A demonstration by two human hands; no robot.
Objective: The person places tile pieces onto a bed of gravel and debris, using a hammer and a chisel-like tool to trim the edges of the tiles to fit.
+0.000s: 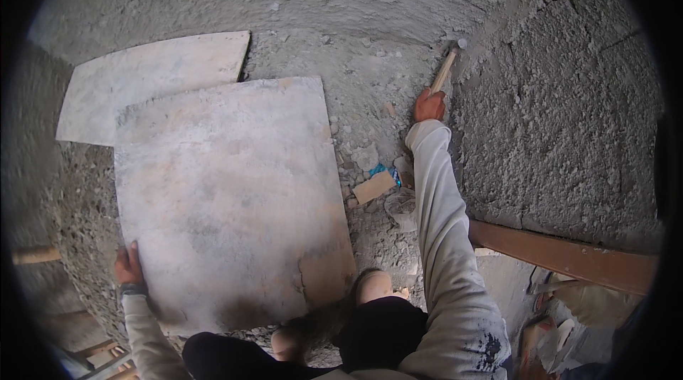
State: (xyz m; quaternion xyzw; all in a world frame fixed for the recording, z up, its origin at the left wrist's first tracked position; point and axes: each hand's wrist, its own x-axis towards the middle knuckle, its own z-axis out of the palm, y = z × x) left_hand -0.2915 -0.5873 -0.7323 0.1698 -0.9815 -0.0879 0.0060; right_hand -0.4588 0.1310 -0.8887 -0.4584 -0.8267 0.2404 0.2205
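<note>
My right hand (430,106) reaches far forward, its fingers wrapped round the wooden handle of a hammer (444,72). The hammer's head is up by the corner where the rough grey walls meet. My left hand (129,266) grips the left edge of a large whitish board (228,195), which is stained with pale plaster or dust. The board stands in front of my legs, with its lower right corner chipped or discoloured. Behind its far left corner, partly covered by it, lies a second whitish board (156,70).
Rubble (364,158), a small tan wood piece (373,187) and a blue scrap (380,169) lie right of the board. A rough wall (555,124) rises at the right, above a brown beam (569,255). Crumpled bags (562,344) sit at the lower right.
</note>
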